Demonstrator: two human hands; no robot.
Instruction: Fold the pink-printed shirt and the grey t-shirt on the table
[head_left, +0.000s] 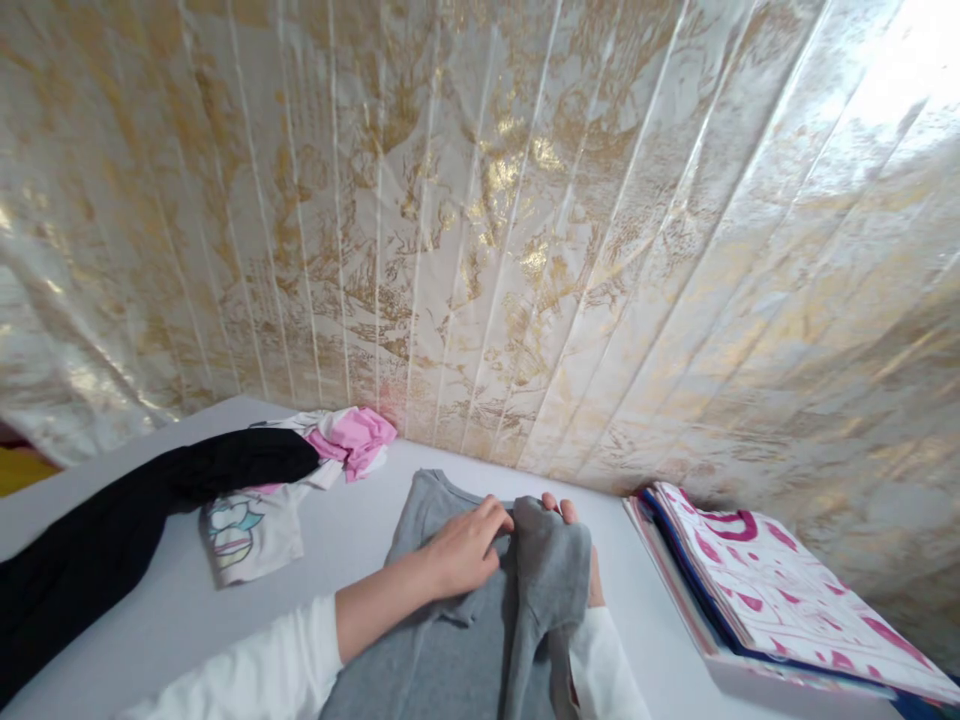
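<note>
A grey shirt (pixel 465 660) lies on the white table in front of me, its neckline toward the wall. My left hand (pixel 469 548) rests on the upper part of the shirt, fingers bent and closed on the cloth near the collar. My right hand (pixel 570 512) is mostly hidden behind a raised, folded-over side of the shirt. Only its fingertips and outer edge show, gripping that cloth from behind. Both forearms wear white sleeves.
On the right stands a stack of folded clothes (pixel 787 590), a white and magenta printed one on top. At left lie a black garment (pixel 127 510) and a crumpled pink and white garment (pixel 352 440). A gold-patterned wall covering (pixel 480 220) rises behind the table (pixel 352 520).
</note>
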